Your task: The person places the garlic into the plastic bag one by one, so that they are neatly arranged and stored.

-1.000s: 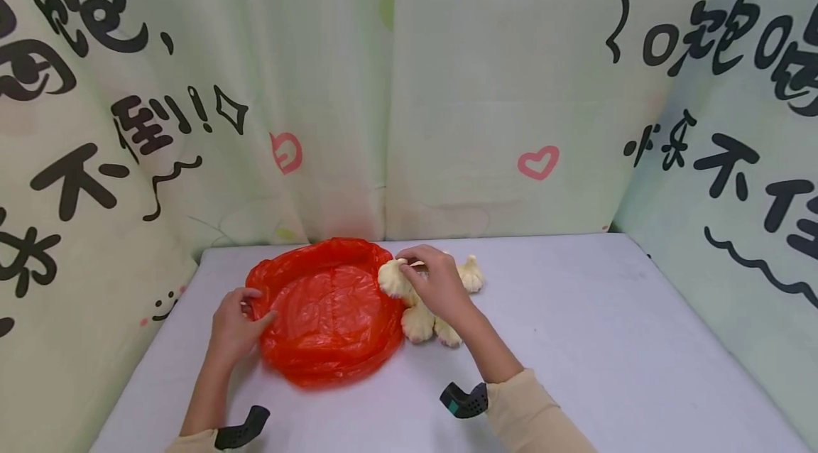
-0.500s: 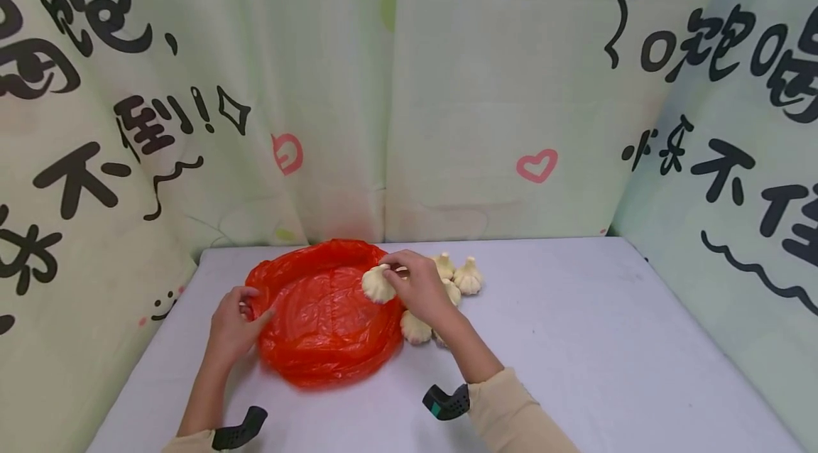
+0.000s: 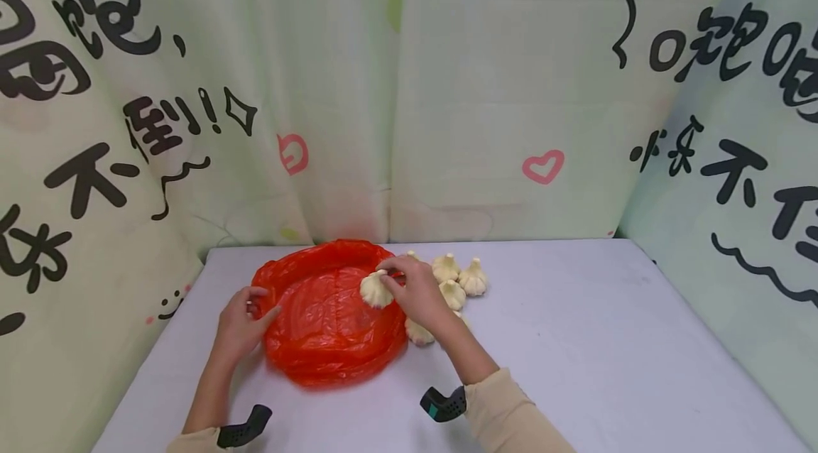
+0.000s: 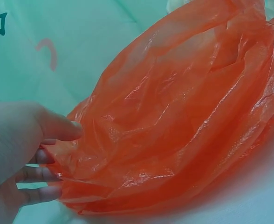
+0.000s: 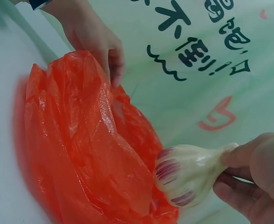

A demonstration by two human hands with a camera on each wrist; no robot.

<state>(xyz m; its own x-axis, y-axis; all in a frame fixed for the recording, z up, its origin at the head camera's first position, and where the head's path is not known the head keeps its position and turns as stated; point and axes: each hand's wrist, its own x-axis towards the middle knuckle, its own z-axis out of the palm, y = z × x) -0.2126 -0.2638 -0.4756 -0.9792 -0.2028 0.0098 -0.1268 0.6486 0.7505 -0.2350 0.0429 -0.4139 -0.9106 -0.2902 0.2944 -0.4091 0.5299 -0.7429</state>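
A red plastic bag (image 3: 339, 364) stands on the table with its mouth spread wide and its rim rolled outward. My left hand (image 3: 239, 325) grips the bag's left edge, thumb on the inner side and fingers outside, as the left wrist view shows. Over the right part of the mouth, my right hand (image 3: 420, 295) pinches a garlic bulb (image 3: 375, 291) by its stem. Purple streaks mark the bulb's (image 5: 181, 175) base, which points toward the bag in the right wrist view.
Several more garlic bulbs (image 3: 473, 278) lie grouped on the white table (image 3: 575, 346), close to the bag's right side and partly hidden by the right hand. A pale printed curtain (image 3: 460, 119) encloses the table at the back and sides.
My right hand has carried the garlic bulb left, from beside the bag's right rim to over its mouth, then nearly stopped. The left hand keeps its hold on the bag.
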